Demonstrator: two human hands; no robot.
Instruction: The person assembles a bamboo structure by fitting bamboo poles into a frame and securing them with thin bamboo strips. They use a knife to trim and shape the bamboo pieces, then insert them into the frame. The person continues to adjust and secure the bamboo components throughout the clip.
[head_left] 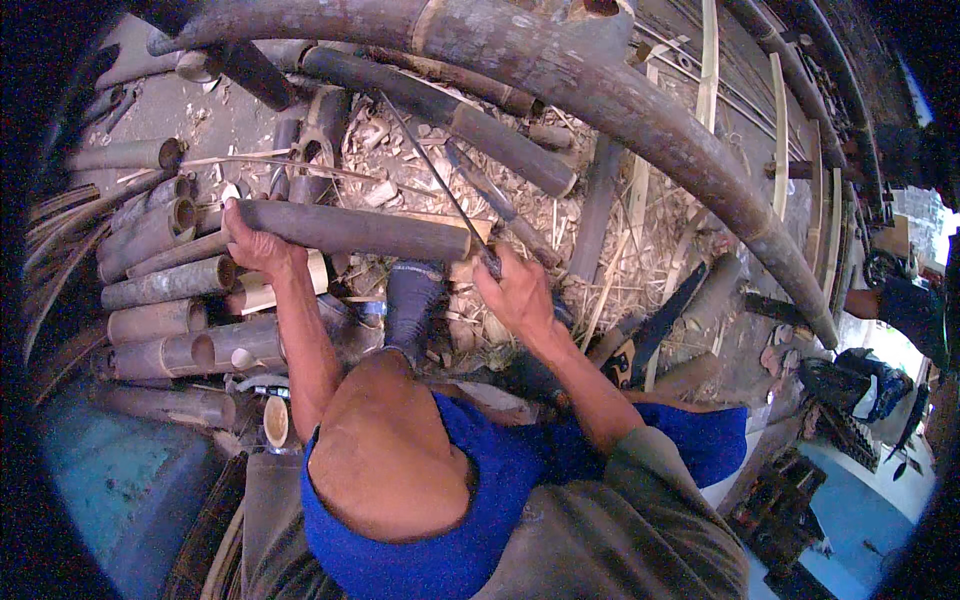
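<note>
A dark bamboo section [370, 230] lies crosswise in front of me, above my foot. My left hand [262, 245] is wrapped round its left end, thumb up over the rim. By the pale cut right end, my right hand [520, 297] is closed round the dark handle of a long narrow-bladed knife [436, 172]. The blade points up and left, crossing the bamboo near that right end; whether it touches the bamboo I cannot tell. A dark boot [412, 300] stands just below the section, between my hands.
Cut bamboo pieces [165, 283] are stacked at my left. A thick curved bamboo pole [590, 90] spans the far side. Shavings [480, 160] cover the ground. A saw with a black and yellow handle [620, 362] lies right of my right forearm. Another person's arm [862, 303] shows far right.
</note>
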